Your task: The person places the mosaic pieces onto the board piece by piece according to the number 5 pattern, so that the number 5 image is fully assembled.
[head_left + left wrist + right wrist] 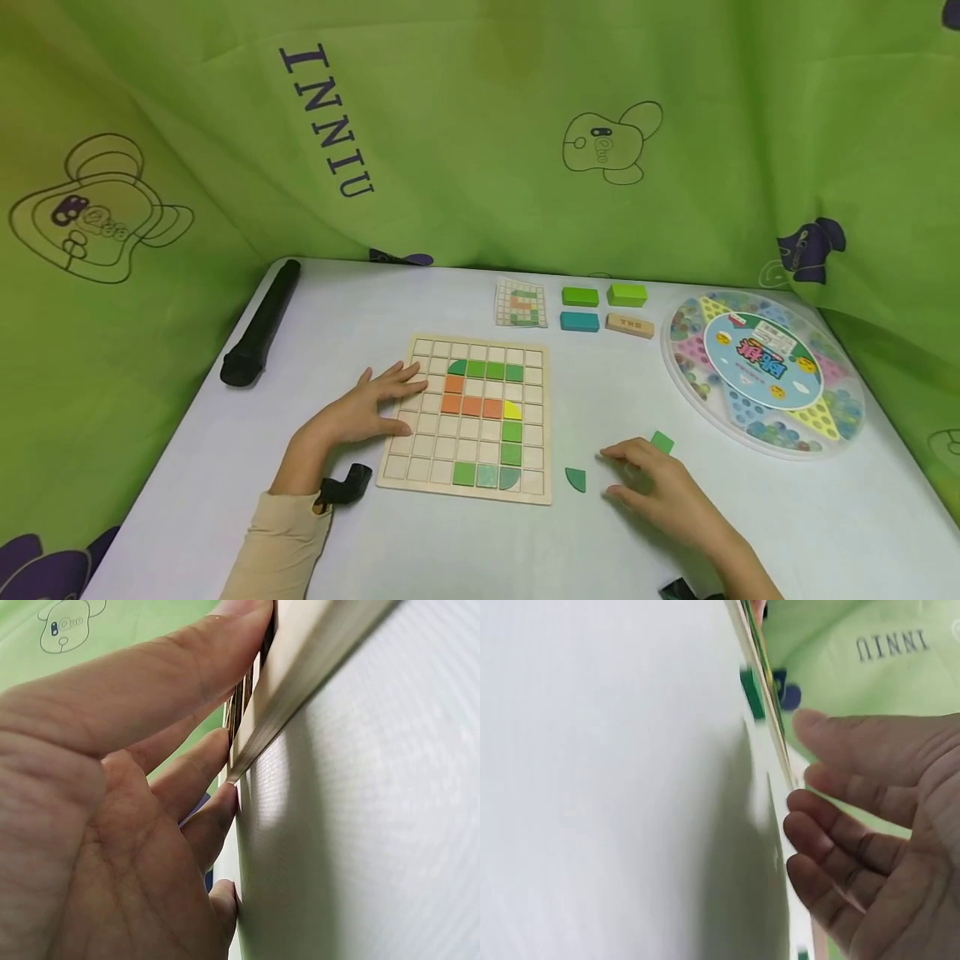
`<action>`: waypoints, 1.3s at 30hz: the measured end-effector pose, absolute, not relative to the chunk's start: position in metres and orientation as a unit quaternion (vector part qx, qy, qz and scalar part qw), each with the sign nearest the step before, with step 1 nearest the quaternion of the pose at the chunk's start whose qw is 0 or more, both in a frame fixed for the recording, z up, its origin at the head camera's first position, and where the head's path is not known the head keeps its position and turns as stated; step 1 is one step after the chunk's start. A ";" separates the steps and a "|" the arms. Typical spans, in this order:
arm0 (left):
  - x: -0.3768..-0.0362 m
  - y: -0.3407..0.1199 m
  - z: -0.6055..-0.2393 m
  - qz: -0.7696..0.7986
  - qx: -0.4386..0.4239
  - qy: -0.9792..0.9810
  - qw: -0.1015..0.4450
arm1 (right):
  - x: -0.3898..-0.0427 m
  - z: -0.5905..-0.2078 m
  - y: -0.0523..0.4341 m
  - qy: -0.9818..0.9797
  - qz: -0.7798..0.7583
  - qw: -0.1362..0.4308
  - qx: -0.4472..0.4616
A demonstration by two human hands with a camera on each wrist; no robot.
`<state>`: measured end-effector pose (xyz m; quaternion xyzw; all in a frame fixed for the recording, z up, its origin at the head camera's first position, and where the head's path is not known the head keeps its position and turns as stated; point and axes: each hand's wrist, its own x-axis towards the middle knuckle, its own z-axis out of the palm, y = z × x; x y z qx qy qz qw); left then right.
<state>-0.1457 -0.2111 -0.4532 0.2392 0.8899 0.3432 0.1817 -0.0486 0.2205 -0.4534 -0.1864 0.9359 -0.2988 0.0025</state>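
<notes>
A wooden grid board point(468, 425) lies on the table, with green, orange and yellow pieces set in several of its squares. My left hand point(372, 406) rests on the board's left edge, fingers spread and thumb at the lower side; in the left wrist view its fingertips meet the wooden rim point(289, 682). To the right of the board, my right hand point(660, 487) hovers over the table with nothing in its fingers. A dark green quarter-round piece point(576, 479) lies between the board and that hand. Partly behind the right hand is a green square piece point(662, 442).
A pattern card point(521, 302) lies behind the board, beside green blocks point(581, 297), a blue block point(580, 322) and a wooden block point(630, 326). A round marble board game point(763, 375) sits at the right, a black microphone point(261, 325) at the far left. Green fabric surrounds the table.
</notes>
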 end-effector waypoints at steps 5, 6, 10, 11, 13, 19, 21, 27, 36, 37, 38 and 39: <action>-0.145 -0.212 -0.453 0.342 0.239 0.891 0.180 | -0.049 -0.460 0.200 0.925 -0.307 0.028 -0.222; -0.145 -0.212 -0.453 0.342 0.238 0.891 0.180 | -0.049 -0.461 0.197 0.924 -0.303 0.030 -0.230; -0.145 -0.212 -0.452 0.344 0.240 0.890 0.178 | -0.051 -0.457 0.181 0.924 -0.283 0.021 -0.255; -0.145 -0.212 -0.452 0.344 0.240 0.890 0.176 | -0.051 -0.455 0.175 0.923 -0.284 0.021 -0.258; -0.144 -0.213 -0.451 0.347 0.241 0.890 0.175 | -0.053 -0.449 0.161 0.917 -0.290 0.015 -0.272; -0.144 -0.214 -0.452 0.346 0.239 0.890 0.178 | -0.062 -0.438 0.100 0.899 -0.295 0.027 -0.323; -0.144 -0.214 -0.452 0.347 0.240 0.889 0.179 | -0.066 -0.438 0.079 0.899 -0.282 0.047 -0.331; -0.144 -0.212 -0.452 0.347 0.253 0.886 0.176 | -0.075 -0.441 0.039 0.907 -0.249 0.081 -0.330; -0.145 -0.213 -0.451 0.340 0.250 0.889 0.178 | -0.078 -0.443 0.025 0.918 -0.238 0.084 -0.306; -0.145 -0.213 -0.451 0.340 0.249 0.889 0.178 | -0.078 -0.443 0.025 0.917 -0.240 0.086 -0.306; -0.145 -0.214 -0.451 0.340 0.248 0.889 0.178 | -0.078 -0.443 0.025 0.916 -0.242 0.089 -0.306; -0.144 -0.214 -0.451 0.339 0.247 0.890 0.177 | -0.077 -0.443 0.025 0.915 -0.245 0.092 -0.305</action>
